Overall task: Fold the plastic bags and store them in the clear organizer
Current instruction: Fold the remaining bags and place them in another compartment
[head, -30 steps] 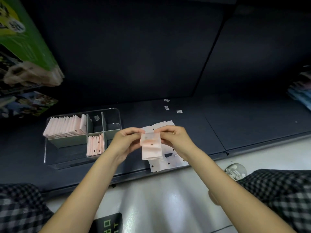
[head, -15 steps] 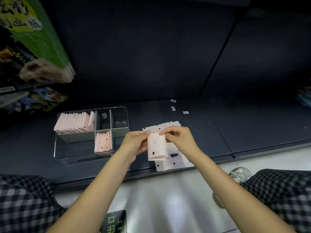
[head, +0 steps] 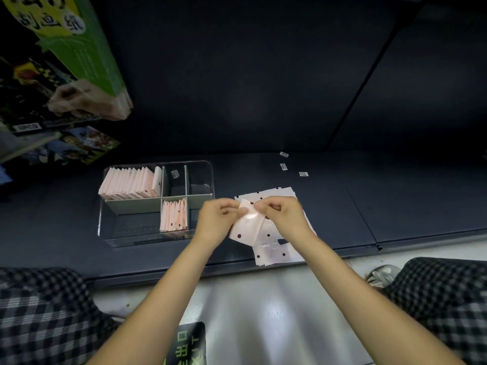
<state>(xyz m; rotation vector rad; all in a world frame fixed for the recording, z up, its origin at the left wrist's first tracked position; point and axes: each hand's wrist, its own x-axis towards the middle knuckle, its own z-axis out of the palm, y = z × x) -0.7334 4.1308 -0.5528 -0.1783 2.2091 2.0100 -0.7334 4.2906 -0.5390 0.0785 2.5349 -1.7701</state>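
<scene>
Left hand (head: 217, 219) and right hand (head: 283, 217) each pinch the top edge of 1 folded pale-pink plastic bag with dark dots (head: 246, 229), held between them above the dark shelf board (head: 395, 201); its long axis hangs from the fingertips toward the person, slightly tilted. The clear rectangular organizer with grey dividers (head: 113, 233) lies to the left of both hands, nearer the left hand. A row of folded pink bags (head: 129, 184) fills its far-left compartment; a shorter row (head: 174, 216) stands in the near middle compartment, just beside the left wrist. A stack of flat unfolded dotted bags (head: 276, 255) lies directly beneath the hands; 3 small labels (head: 283, 166) lie beyond; nothing appears to block a leftward move.
</scene>
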